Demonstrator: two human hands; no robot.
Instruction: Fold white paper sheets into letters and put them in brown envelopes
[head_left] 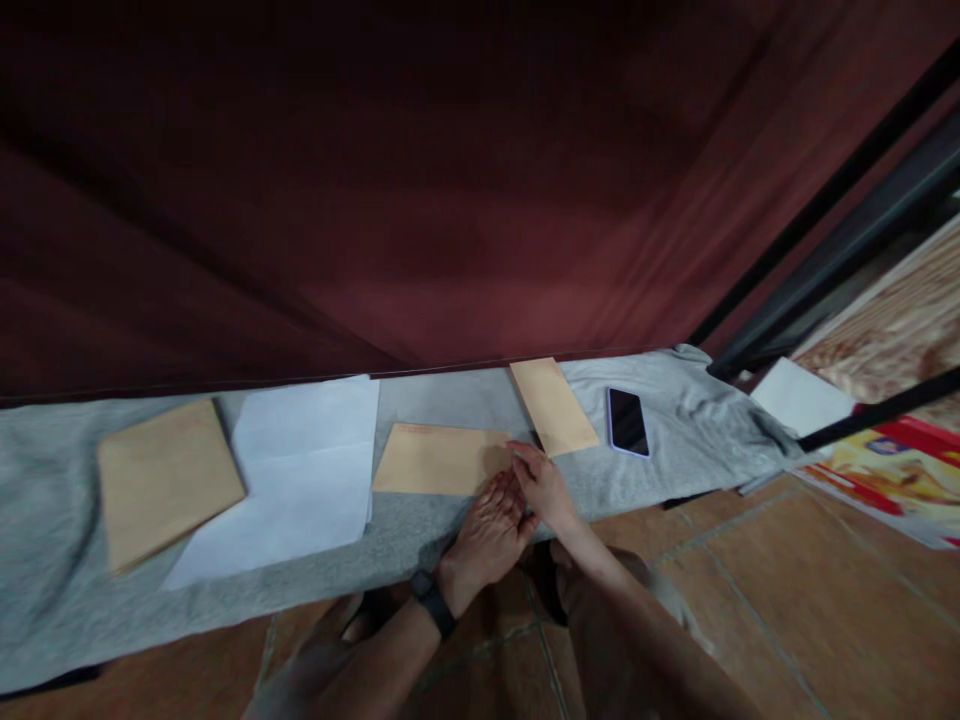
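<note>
A tan paper envelope [439, 460] lies lengthwise on the grey cloth in front of me. My left hand [491, 525], with a dark watch on its wrist, rests flat near the envelope's lower right corner, fingers stretched out. Crossing close above it, my right hand [544, 485] has its fingers bent and drawn together at the envelope's right end, pinching its edge. The fingers hide that end. Just beyond the right hand lies a second tan envelope [556, 408], slanted.
White paper sheets [300, 470] lie left of the envelope, partly beside a stack of larger brown envelopes [169, 475]. A phone [628, 422] rests on the grey cloth [686, 440] at right. Behind hangs a dark red curtain [450, 250]. A colourful printed box [892, 470] stands at far right.
</note>
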